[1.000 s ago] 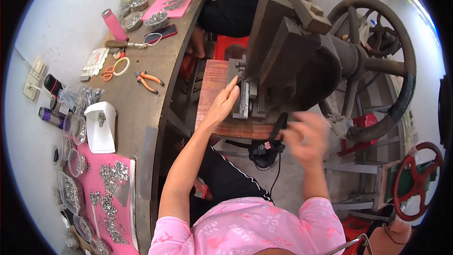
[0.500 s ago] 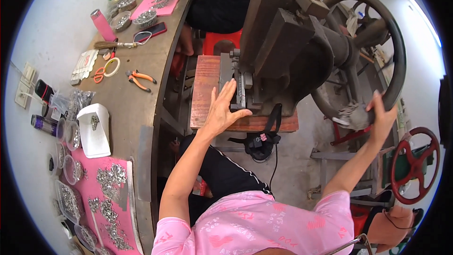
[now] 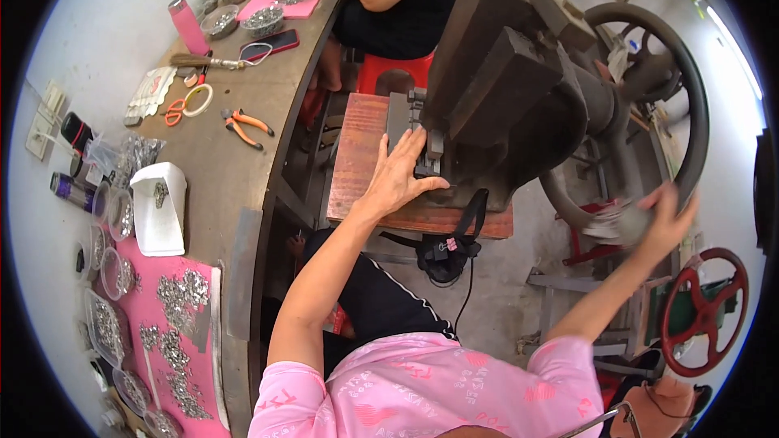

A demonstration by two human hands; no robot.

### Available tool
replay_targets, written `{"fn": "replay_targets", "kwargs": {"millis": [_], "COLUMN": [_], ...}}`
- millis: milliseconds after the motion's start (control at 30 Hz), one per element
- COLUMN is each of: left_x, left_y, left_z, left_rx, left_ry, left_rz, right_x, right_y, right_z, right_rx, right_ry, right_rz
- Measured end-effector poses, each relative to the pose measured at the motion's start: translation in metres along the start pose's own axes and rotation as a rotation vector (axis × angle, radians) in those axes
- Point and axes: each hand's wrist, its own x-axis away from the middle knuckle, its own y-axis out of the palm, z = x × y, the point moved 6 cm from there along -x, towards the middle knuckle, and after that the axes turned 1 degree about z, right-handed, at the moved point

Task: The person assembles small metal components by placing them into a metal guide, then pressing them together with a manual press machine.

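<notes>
A dark metal hand press (image 3: 507, 89) stands before me on a reddish wooden block (image 3: 359, 146). My left hand (image 3: 395, 172) lies open, fingers stretched, against the metal die holder (image 3: 430, 150) at the press's base. Whatever small part may lie under those fingers is hidden. At the right, my right hand (image 3: 667, 223) grips the lower rim of the large black handwheel (image 3: 699, 126), beside a grey rag (image 3: 613, 227) tied round it. Motion blurs this hand and the rag.
The workbench (image 3: 235, 170) at left bears orange-handled pliers (image 3: 247, 127), scissors (image 3: 174, 111), a brush (image 3: 203, 61), a white tray (image 3: 150, 223) and a pink mat (image 3: 203, 284) with small metal pieces. A co-worker (image 3: 398, 0) sits beyond. A red wheel (image 3: 704, 311) stands at right.
The view has shifted slightly. My right hand and the rag have moved a little with the handwheel. My left hand stays at the die holder, its fingers slightly farther over it.
</notes>
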Motion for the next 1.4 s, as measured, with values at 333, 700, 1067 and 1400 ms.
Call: {"fn": "replay_targets", "kwargs": {"millis": [333,700,1067,1400], "left_x": [0.004,0.007,0.023,0.026], "left_y": [0.003,-0.011,-0.042,-0.008], "left_z": [0.001,0.000,-0.035,-0.009], "left_rx": [0.005,0.008,0.370,0.004], "left_ry": [-0.001,0.042,-0.063,0.013], "left_rz": [-0.004,0.001,0.132,0.150], "right_x": [-0.138,0.008,-0.140,-0.158], "right_y": [0.052,-0.009,0.058,0.073], "right_z": [-0.028,0.022,-0.030,-0.020], "right_rx": [0.366,0.341,0.359,0.066], "right_ry": [0.037,-0.009,-0.081,0.045], "right_rz": [-0.553,-0.082,-0.550,-0.666]}}
